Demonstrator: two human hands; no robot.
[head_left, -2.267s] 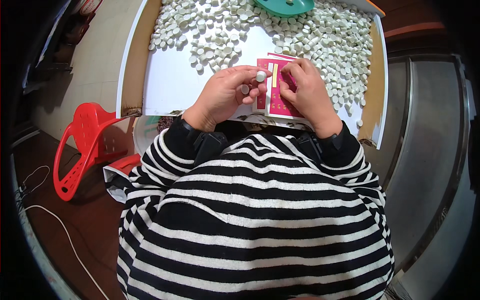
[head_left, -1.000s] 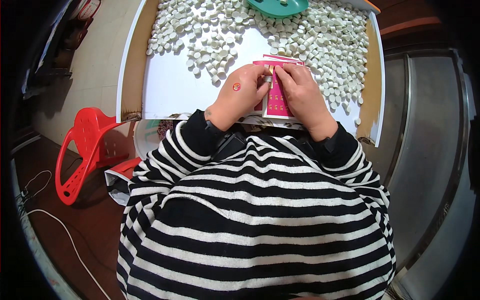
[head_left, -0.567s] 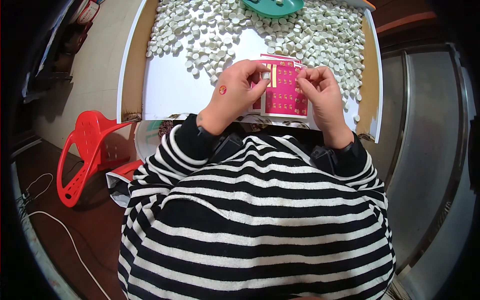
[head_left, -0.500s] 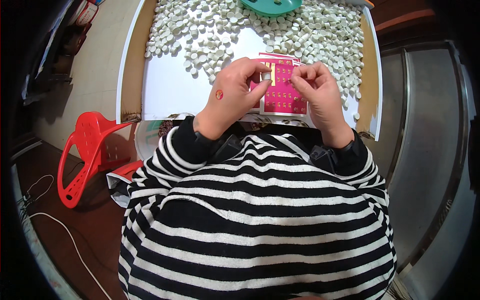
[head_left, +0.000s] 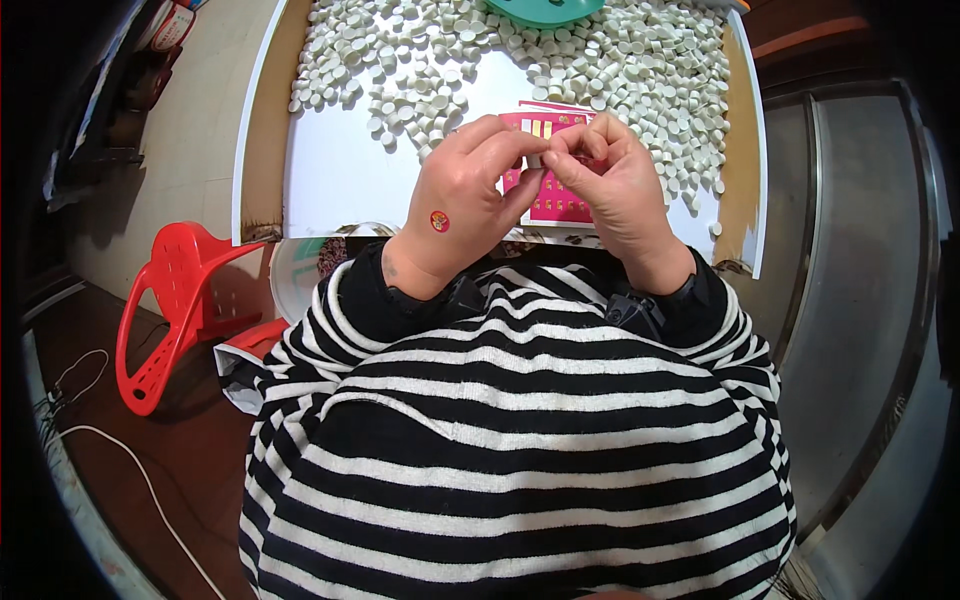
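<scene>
Between the thumb and fingers of my left hand (head_left: 470,180) is a small white cap (head_left: 534,160), mostly covered by the fingers. The fingertips of my right hand (head_left: 615,185) are pinched together at the cap's right side; whatever they hold is too small or hidden to name. A round red sticker (head_left: 439,221) is stuck to the back of my left hand. Beneath both hands lies a magenta sticker sheet (head_left: 562,208) with rows of small labels, partly covered by the fingers. Its upper left has a few pale, bare strips.
Many loose white caps (head_left: 420,105) spread over the far part of the white tray-like table (head_left: 335,200), which has raised side walls. A green bowl (head_left: 545,12) stands at the far edge. To the left is a red plastic chair (head_left: 170,310); a white cable (head_left: 140,470) runs along the floor.
My right hand has moved left, bringing its pinched fingertips to the cap in my left hand. My left hand has stayed nearly in place, still holding the cap.
</scene>
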